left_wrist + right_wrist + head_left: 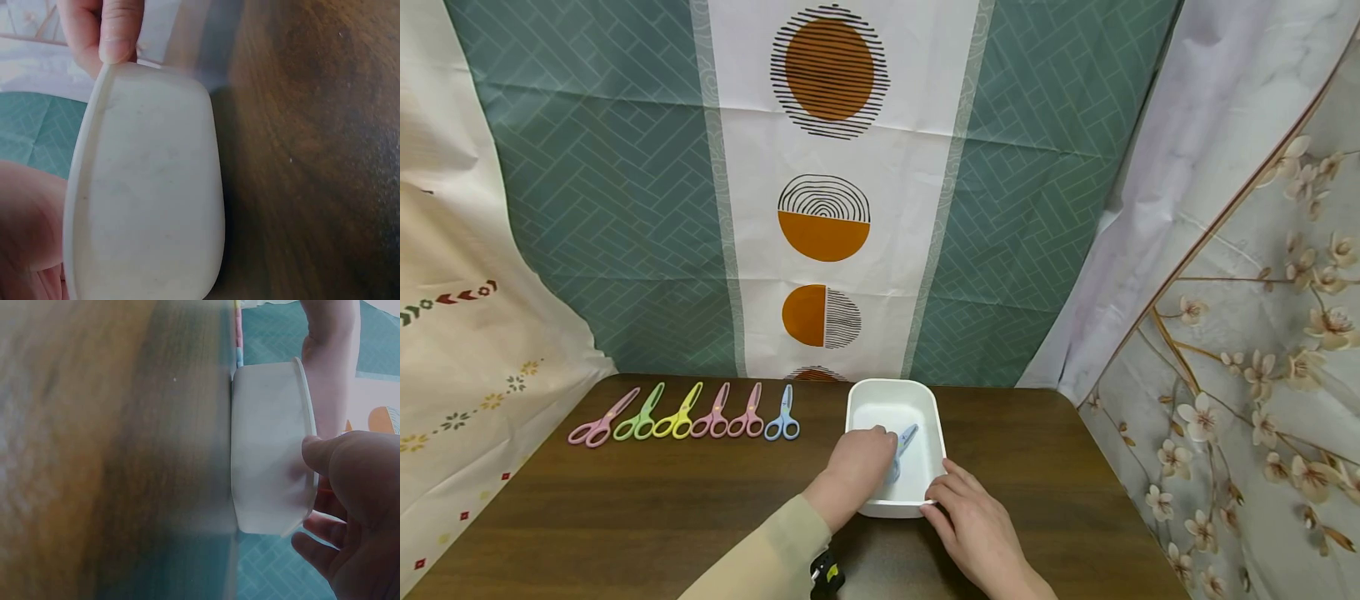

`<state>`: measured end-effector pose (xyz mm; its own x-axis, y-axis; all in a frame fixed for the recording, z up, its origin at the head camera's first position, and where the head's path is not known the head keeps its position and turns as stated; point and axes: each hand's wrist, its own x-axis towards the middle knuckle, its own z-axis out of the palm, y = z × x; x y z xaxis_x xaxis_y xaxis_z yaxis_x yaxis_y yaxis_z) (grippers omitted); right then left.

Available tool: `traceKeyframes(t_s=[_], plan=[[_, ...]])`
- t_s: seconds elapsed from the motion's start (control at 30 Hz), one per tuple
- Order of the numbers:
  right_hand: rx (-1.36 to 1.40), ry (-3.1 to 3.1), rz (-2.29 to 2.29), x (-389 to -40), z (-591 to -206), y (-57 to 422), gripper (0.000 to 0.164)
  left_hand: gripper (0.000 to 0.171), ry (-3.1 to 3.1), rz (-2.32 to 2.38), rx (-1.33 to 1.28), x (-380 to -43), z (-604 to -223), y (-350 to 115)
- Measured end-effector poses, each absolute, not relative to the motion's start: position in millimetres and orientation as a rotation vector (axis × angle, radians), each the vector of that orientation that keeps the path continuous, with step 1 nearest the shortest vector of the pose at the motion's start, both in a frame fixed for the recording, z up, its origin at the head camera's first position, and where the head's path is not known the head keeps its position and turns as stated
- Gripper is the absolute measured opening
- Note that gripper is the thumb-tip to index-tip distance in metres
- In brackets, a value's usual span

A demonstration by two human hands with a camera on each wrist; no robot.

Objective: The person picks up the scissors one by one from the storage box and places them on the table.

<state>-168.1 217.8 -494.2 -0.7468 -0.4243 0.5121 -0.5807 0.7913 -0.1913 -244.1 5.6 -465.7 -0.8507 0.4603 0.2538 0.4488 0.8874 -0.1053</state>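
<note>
A white rectangular tray [933, 450] stands on the brown table. My left hand [859, 462] reaches over its left wall and holds a pair of light blue scissors [906, 439] inside, blades pointing to the far right. The left fingertips are hidden behind the back of the hand; in the left wrist view, part of the left hand [28, 219] appears beyond the tray's rim [78, 181]. At the near right corner my right hand [973, 521] grips the tray's rim. From the right wrist, that hand's thumb [317, 453] lies on the rim, with fingers around the corner.
Several scissors lie in a row on the table's left: pink [601, 427], green [643, 421], yellow [681, 419], two more pink and blue [784, 421]. A patterned green and white curtain [820, 275] hangs behind the table [662, 500]; floral cloth [1240, 400] hangs at right.
</note>
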Motion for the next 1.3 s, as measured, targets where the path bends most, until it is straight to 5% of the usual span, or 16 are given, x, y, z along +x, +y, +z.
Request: traceKeyframes(t_s=[0.43, 1.3], plan=[[0.726, -2.53, 0.427, -168.3, -494.6, 215.8, 0.016, 0.024, -2.627, -0.18, -0.63, -237.6, -466.3, -19.7], [0.685, -2.594, 0.445, -167.2, -493.2, 215.0, 0.014, 0.03, -2.448, -0.383, -0.566, -210.9, -466.7, -62.3]])
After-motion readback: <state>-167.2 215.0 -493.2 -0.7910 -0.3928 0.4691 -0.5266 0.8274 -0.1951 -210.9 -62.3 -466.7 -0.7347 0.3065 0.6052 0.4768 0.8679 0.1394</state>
